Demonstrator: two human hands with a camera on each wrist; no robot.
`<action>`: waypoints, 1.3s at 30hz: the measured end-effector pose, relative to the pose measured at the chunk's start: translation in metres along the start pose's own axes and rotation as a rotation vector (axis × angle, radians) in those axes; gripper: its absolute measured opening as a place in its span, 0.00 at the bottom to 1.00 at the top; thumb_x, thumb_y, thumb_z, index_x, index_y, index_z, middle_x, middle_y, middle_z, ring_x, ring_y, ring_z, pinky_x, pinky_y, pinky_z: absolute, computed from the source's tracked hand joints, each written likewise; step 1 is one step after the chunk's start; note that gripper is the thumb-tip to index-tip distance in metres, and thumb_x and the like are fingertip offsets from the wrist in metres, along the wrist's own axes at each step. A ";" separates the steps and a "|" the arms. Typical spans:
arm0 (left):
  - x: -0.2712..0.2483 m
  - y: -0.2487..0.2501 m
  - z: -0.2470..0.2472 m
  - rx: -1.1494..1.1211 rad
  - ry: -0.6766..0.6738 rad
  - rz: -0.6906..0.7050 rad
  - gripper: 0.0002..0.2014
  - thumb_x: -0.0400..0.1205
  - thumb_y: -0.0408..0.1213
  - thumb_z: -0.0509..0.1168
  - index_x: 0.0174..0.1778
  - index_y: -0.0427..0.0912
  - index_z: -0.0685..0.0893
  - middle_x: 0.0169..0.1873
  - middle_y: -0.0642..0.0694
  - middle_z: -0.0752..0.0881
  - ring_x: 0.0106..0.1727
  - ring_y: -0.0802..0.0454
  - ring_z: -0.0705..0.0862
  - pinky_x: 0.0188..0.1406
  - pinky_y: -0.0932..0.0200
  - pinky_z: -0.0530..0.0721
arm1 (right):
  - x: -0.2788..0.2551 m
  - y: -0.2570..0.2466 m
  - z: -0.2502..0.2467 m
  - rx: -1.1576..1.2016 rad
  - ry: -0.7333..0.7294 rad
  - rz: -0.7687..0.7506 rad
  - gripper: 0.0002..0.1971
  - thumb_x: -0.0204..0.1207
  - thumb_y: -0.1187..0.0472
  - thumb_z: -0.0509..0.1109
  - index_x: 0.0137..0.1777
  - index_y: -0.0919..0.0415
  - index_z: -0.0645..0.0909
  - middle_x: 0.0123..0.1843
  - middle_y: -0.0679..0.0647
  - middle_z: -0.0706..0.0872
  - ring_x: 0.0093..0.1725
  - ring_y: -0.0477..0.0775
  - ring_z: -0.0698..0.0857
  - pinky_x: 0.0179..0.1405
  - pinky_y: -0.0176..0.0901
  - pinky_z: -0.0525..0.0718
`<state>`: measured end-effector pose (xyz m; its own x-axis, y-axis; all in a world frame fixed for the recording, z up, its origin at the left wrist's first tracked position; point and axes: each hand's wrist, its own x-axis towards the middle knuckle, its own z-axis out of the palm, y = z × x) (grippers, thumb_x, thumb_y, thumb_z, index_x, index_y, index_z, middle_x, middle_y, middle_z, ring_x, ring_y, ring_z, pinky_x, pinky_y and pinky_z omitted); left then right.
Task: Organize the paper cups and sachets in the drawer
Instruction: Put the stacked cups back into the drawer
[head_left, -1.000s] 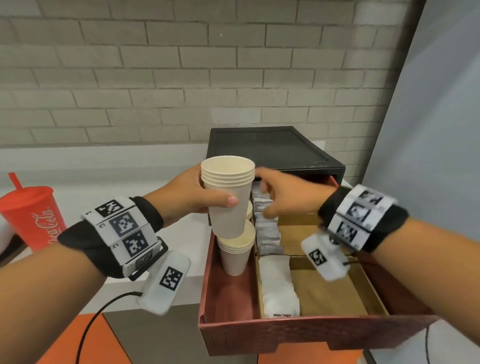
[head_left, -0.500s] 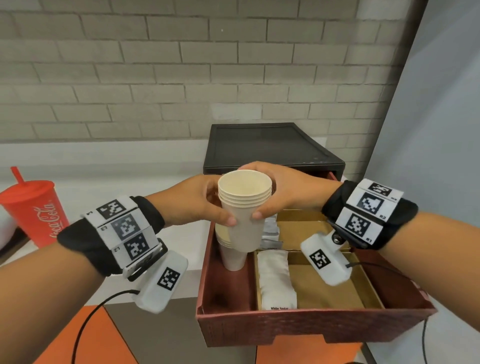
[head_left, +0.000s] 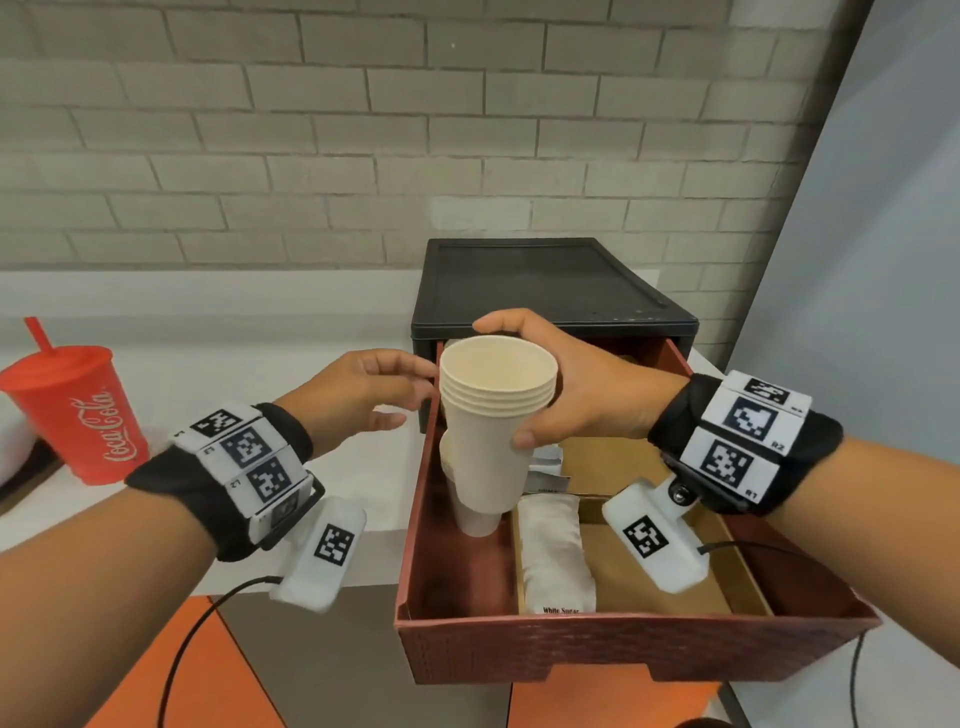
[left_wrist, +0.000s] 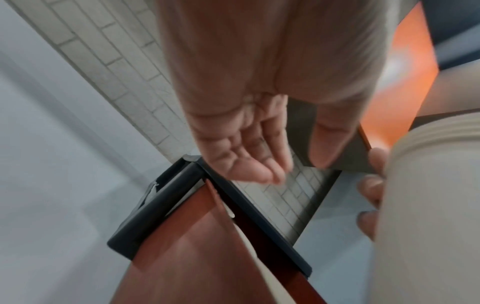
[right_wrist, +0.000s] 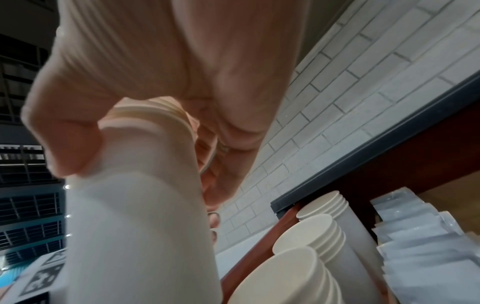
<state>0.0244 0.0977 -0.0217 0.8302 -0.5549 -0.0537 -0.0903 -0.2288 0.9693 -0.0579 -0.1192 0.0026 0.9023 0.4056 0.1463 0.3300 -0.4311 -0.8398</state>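
Observation:
A stack of cream paper cups (head_left: 491, 415) (right_wrist: 145, 216) (left_wrist: 431, 205) hangs above the left side of the red drawer (head_left: 639, 649), and my right hand (head_left: 566, 395) grips it round the rims. My left hand (head_left: 363, 395) (left_wrist: 259, 152) sits just left of the stack, fingers relaxed and empty. Below the held stack, more cup stacks (head_left: 472, 512) (right_wrist: 311, 246) stand in the drawer's left section. White sugar sachets (head_left: 553, 556) lie in a cardboard compartment, and clear sachets (right_wrist: 420, 236) line up behind them.
The drawer is pulled out of a black cabinet (head_left: 550, 291) against a brick wall. A red Coca-Cola cup (head_left: 78, 410) with a straw stands on the white counter (head_left: 218, 364) at the left. A brown cardboard divider (head_left: 670, 577) fills the drawer's right side.
The cup stack passed from my left hand to my right hand. The left hand let go and drew back to the left; the stack shifted right over the drawer.

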 end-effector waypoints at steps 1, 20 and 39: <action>0.005 -0.005 0.001 0.007 0.085 -0.019 0.09 0.73 0.35 0.72 0.48 0.47 0.86 0.44 0.48 0.86 0.48 0.54 0.82 0.45 0.60 0.78 | -0.001 0.001 0.002 -0.004 -0.033 0.016 0.44 0.49 0.54 0.81 0.67 0.42 0.63 0.63 0.39 0.76 0.63 0.35 0.77 0.62 0.30 0.77; 0.035 -0.030 0.047 0.358 0.259 -0.099 0.17 0.88 0.36 0.48 0.71 0.38 0.72 0.62 0.36 0.81 0.52 0.46 0.77 0.54 0.55 0.75 | 0.003 0.023 0.036 -0.584 -0.355 0.048 0.48 0.57 0.65 0.84 0.77 0.50 0.64 0.63 0.47 0.65 0.68 0.48 0.66 0.73 0.49 0.70; 0.039 -0.027 0.043 0.337 0.218 -0.174 0.17 0.87 0.35 0.50 0.72 0.39 0.70 0.51 0.41 0.79 0.43 0.50 0.77 0.35 0.60 0.76 | 0.004 0.022 0.039 -0.741 -0.404 0.066 0.57 0.56 0.58 0.85 0.82 0.51 0.54 0.68 0.49 0.64 0.65 0.48 0.67 0.68 0.45 0.75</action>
<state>0.0358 0.0474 -0.0605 0.9422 -0.3119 -0.1224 -0.0835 -0.5724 0.8157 -0.0580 -0.0958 -0.0358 0.8041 0.5573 -0.2070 0.5042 -0.8238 -0.2591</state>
